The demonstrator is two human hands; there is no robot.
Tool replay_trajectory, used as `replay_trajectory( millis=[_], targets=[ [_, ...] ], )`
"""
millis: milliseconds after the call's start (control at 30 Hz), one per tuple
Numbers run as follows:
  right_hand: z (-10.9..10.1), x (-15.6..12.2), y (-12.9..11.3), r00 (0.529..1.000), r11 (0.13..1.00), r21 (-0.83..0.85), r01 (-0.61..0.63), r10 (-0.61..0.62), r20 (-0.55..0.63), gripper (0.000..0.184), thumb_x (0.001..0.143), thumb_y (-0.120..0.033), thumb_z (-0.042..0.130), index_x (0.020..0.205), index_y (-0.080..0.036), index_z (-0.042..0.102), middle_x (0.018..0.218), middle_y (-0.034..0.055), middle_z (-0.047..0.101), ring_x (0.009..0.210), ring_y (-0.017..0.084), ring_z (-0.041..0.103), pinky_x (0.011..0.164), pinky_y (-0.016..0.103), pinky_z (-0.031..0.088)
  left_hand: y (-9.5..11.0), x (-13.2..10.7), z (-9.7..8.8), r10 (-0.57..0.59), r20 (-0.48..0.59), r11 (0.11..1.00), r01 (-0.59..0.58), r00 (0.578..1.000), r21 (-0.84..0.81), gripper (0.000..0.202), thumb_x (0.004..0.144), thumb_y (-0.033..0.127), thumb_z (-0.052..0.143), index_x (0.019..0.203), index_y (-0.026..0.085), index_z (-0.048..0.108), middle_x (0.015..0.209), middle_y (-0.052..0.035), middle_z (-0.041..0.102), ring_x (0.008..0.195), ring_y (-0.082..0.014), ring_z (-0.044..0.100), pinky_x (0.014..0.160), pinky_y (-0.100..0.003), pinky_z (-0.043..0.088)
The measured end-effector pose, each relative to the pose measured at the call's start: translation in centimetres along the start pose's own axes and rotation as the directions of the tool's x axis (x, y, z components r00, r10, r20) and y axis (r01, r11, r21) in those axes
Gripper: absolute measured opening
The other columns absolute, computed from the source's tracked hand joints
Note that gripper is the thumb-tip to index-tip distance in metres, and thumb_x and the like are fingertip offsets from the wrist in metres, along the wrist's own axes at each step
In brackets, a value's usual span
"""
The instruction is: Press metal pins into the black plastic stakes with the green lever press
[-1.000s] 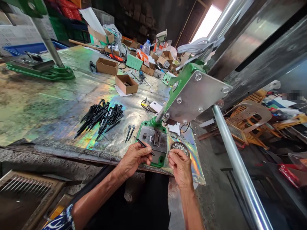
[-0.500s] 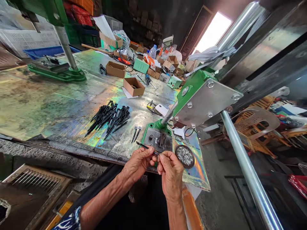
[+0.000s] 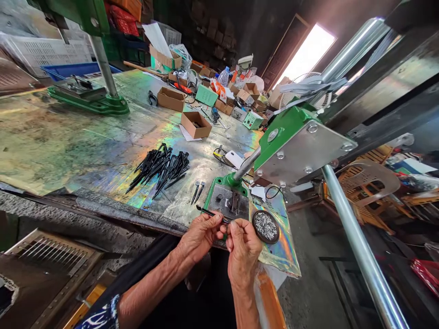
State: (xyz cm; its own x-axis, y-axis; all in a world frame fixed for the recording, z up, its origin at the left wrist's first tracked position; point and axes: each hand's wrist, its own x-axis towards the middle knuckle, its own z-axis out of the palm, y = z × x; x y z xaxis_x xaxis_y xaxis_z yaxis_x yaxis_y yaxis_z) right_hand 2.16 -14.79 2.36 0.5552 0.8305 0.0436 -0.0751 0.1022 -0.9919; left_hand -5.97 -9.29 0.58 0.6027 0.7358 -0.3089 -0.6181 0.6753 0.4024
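While the left hand pinches a slim black spike between thumb and fingers, the right hand has its thumb and forefinger pressed together at the other end; whether a small piece sits between those fingertips cannot be told. The spike is slanted at the near edge of the tabletop, its exposed tip toward ten o'clock. With the two hands as the centre of the dial, a round dark dish of small silvery pieces sits at three o'clock, just beside the right hand. Between twelve and one is the base of a green press, whose upper part reaches over to two. At eleven, two loose spikes lie side by side near that base; at ten, a heap of similar spikes covers part of the tabletop. Farther off, just short of twelve, stands an open cardboard box. A second press is well apart, beyond the heap.
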Motion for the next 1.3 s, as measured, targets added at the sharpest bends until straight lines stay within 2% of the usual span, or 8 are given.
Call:
replay_trajectory(
  millis=[133,300,467,667,800,900,1067,1300],
  targets=[
    [0.7,-0.5,0.2,0.992,0.997,-0.052,0.063,-0.069,-0.108,0.020,0.080,-0.037,0.064,0.074,-0.019,0.057,0.061,-0.0014,0.057,0.053,0.012,0.049,0.052,0.024,0.039,-0.5,0.0,0.0,0.036,-0.028,0.999,-0.036,0.999,0.004,0.036,0.053,0.029,0.084,0.069,0.013,0.055,0.052,0.0018,0.057,0.045,-0.0066,0.051,0.044,-0.016,0.040],
    [1.0,-0.2,1.1,0.995,0.998,0.067,-0.022,0.028,-0.100,0.021,0.077,-0.037,0.065,0.074,-0.018,0.056,0.060,-0.0020,0.056,0.049,0.011,0.046,0.046,0.022,0.036,0.0,-0.1,0.4,0.190,-0.035,0.964,-0.180,0.981,0.198,0.031,0.061,0.032,0.078,0.072,0.014,0.055,0.053,0.0018,0.057,0.048,-0.0097,0.053,0.043,-0.019,0.042],
    [0.3,1.1,1.5,0.979,0.956,0.246,-0.160,0.186,-0.085,0.023,0.069,-0.035,0.071,0.073,-0.016,0.058,0.058,-0.0038,0.051,0.042,0.005,0.028,0.037,0.017,0.018,1.3,1.2,0.9,0.341,0.087,0.761,-0.329,0.936,0.558,0.019,0.070,0.029,0.068,0.073,0.013,0.059,0.056,0.0012,0.060,0.052,-0.0102,0.055,0.050,-0.021,0.045],
    [-0.1,2.7,1.4,0.958,0.887,0.384,-0.257,0.287,-0.022,0.034,0.058,-0.027,0.075,0.089,-0.014,0.069,0.067,-0.0011,0.052,0.047,0.004,0.032,0.039,0.016,0.021,1.4,4.8,0.8,0.382,0.150,0.598,-0.367,0.912,0.713,0.016,0.072,0.030,0.061,0.072,0.015,0.055,0.057,0.0029,0.057,0.053,-0.0099,0.053,0.052,-0.021,0.043],
    [-0.3,3.5,1.8,0.949,0.857,0.435,-0.276,0.315,-0.019,0.034,0.054,-0.023,0.076,0.086,-0.015,0.070,0.070,0.0007,0.054,0.049,0.005,0.034,0.040,0.016,0.022,1.1,7.4,0.4,0.337,0.192,0.512,-0.350,0.922,0.784,0.012,0.075,0.029,0.054,0.076,0.017,0.051,0.054,0.0048,0.053,0.049,-0.0099,0.050,0.050,-0.022,0.041],
    [-1.5,3.4,1.3,0.943,0.843,0.458,-0.283,0.333,-0.030,0.034,0.052,-0.021,0.078,0.084,-0.015,0.071,0.068,0.0012,0.055,0.050,0.004,0.034,0.041,0.014,0.022,1.2,8.8,0.6,0.328,0.234,0.391,-0.357,0.915,0.849,0.010,0.077,0.029,0.050,0.078,0.018,0.050,0.051,0.0060,0.050,0.047,-0.0101,0.048,0.049,-0.021,0.039],
    [-5.4,2.1,-1.7,0.942,0.843,0.463,-0.272,0.332,-0.051,0.037,0.052,-0.018,0.082,0.087,-0.015,0.072,0.073,0.0031,0.056,0.051,0.003,0.034,0.042,0.012,0.025,1.6,9.8,1.3,0.341,0.213,0.180,-0.286,0.916,0.941,0.007,0.078,0.025,0.047,0.080,0.019,0.050,0.052,0.0058,0.049,0.049,-0.0107,0.049,0.051,-0.022,0.038],
    [-9.8,-0.2,-6.9,0.967,0.906,0.384,-0.178,0.234,-0.105,0.034,0.061,-0.020,0.080,0.093,-0.013,0.071,0.078,0.0042,0.054,0.052,0.003,0.034,0.044,0.010,0.034,1.8,10.1,1.2,0.330,0.210,0.073,-0.246,0.920,0.966,0.004,0.078,0.024,0.048,0.076,0.020,0.048,0.053,0.0048,0.048,0.048,-0.0111,0.047,0.050,-0.022,0.036]
  ],
)
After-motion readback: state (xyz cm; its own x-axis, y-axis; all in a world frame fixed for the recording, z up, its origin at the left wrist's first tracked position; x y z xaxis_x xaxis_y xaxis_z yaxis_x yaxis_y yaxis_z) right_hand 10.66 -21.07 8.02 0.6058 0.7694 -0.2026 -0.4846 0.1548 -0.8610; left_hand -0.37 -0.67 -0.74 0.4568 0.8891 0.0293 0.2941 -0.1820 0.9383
